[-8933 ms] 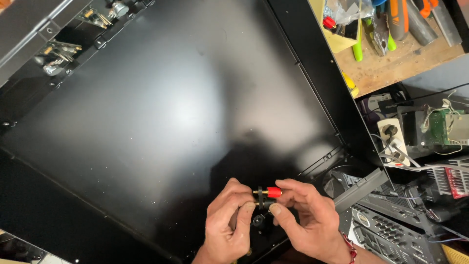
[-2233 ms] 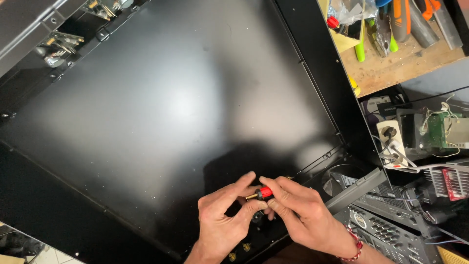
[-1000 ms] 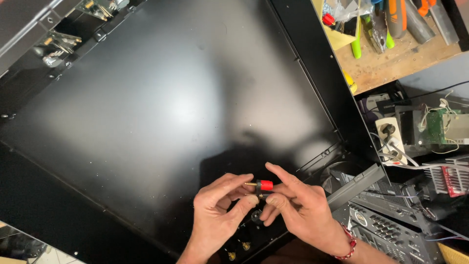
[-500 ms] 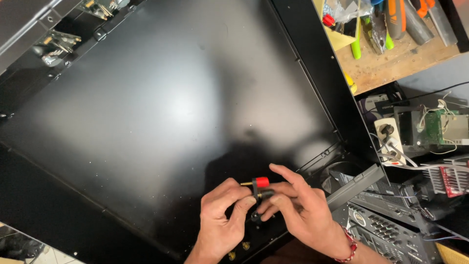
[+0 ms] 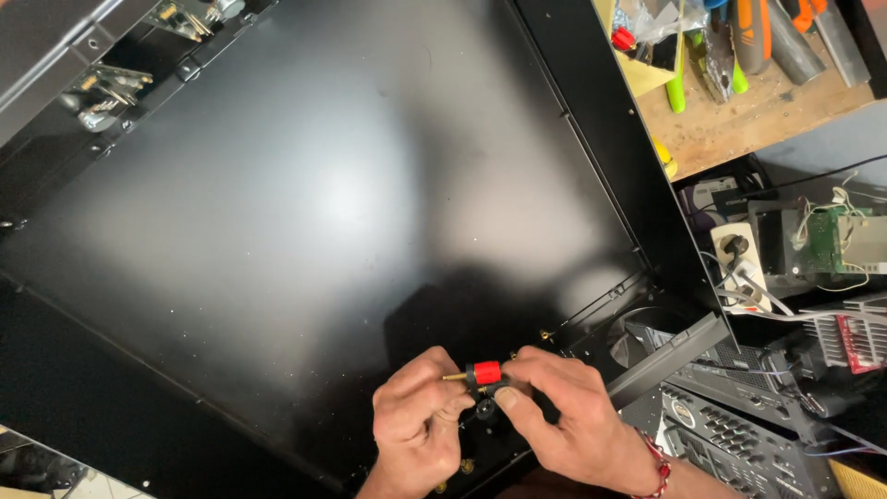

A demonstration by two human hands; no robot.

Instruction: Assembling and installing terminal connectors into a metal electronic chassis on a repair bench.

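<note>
Hands number two: the left hand (image 5: 418,420) and the right hand (image 5: 559,416) meet at the near edge of one large black metal panel (image 5: 323,212), and between their fingertips sits one red binding post (image 5: 484,372) with a brass-coloured stem, the right pinching its cap, the left curled closed against the stem end. One wooden tray (image 5: 758,115) at the upper right holds several hand tools, among them two green-handled and at least two orange-handled ones. One white power strip (image 5: 739,254) lies below it.

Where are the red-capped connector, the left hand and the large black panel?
red-capped connector (image 5: 485,372): head view, its red cap.
left hand (image 5: 418,419): head view, its back.
large black panel (image 5: 305,222): head view, bare glossy middle.
</note>
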